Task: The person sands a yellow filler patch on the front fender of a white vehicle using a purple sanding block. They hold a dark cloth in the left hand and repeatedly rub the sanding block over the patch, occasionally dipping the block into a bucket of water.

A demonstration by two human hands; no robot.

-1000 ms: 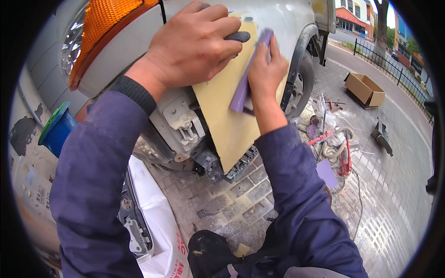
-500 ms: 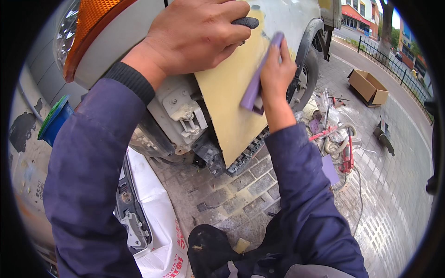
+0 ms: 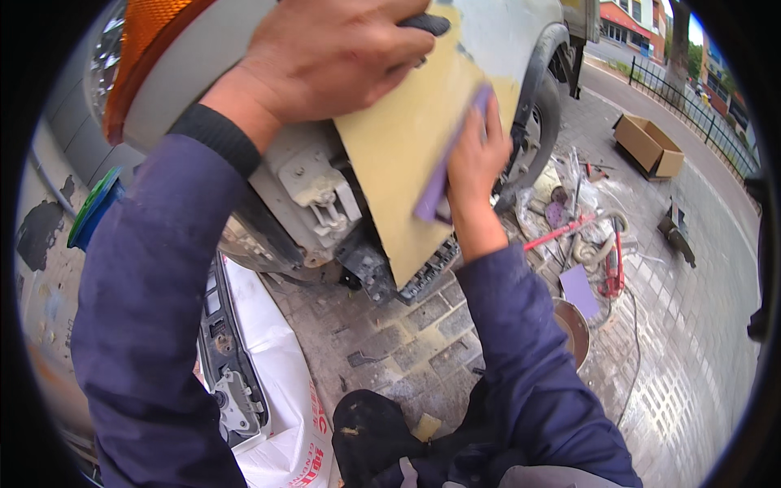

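Note:
My right hand (image 3: 474, 163) is closed round a long purple sanding block (image 3: 434, 189), its long side against a yellow, filler-coated vehicle panel (image 3: 399, 138). Motion blurs the block slightly. Higher up and to the left, my left hand (image 3: 325, 61) is curled, its back toward me, over the panel's upper left part. From its fingers pokes a dark, rounded tip (image 3: 429, 24) whose kind I cannot make out. Below the left wrist, a metal bracket (image 3: 317, 183) shows beside the panel's edge, near an orange lamp (image 3: 154, 41).
A wheel (image 3: 537, 138) stands right of the panel. On the paving lie hoses, a red tool (image 3: 612, 272), a purple sheet (image 3: 578, 290) and a round pan (image 3: 573, 329). An open cardboard box (image 3: 648, 146) is farther right. A white sack (image 3: 281, 366) and a dark vehicle part (image 3: 232, 358) lie lower left.
My right hand and the sanding block have slid down and slightly left along the panel. My left hand has shifted slightly left. The round pan now shows beside my right sleeve.

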